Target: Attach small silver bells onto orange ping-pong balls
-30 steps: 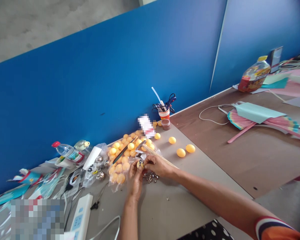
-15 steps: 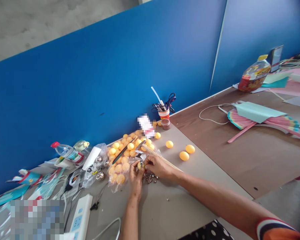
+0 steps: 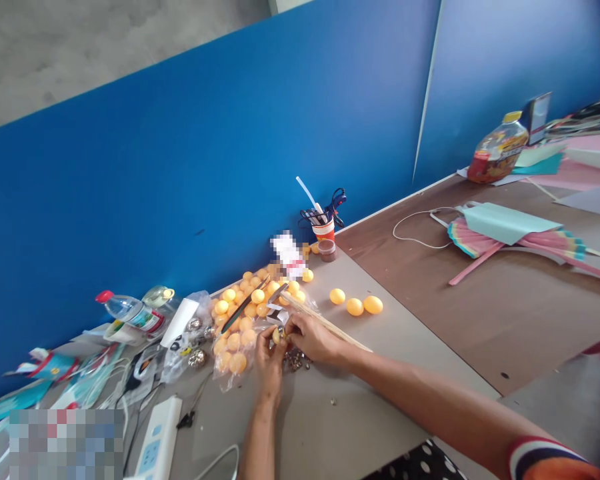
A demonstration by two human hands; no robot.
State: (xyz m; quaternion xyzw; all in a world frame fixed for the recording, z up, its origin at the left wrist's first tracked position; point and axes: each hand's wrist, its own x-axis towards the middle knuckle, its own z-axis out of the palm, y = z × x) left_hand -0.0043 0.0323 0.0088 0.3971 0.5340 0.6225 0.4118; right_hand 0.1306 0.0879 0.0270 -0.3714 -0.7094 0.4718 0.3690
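Note:
My left hand (image 3: pixel 268 355) and my right hand (image 3: pixel 310 337) meet over the grey table (image 3: pixel 330 427), fingers pinched together on one small orange ball (image 3: pixel 278 333) with something silver on it. Just under the hands lies a small heap of silver bells (image 3: pixel 295 361). A clear bag of orange balls (image 3: pixel 235 330) sits directly to the left. A thin wooden stick (image 3: pixel 330 325) runs from behind my right hand toward the right.
Three loose orange balls (image 3: pixel 355 305) lie to the right of my hands. A red cup of pens and scissors (image 3: pixel 325 223) stands against the blue partition (image 3: pixel 205 167). A water bottle (image 3: pixel 130 311), power strip (image 3: pixel 155 447) and paper scraps crowd the left. A folded paper fan (image 3: pixel 510 233) lies on the brown table.
The loose orange balls have rolled closer together into a row. My hands stay pinched on the small ball; the view has shifted slightly.

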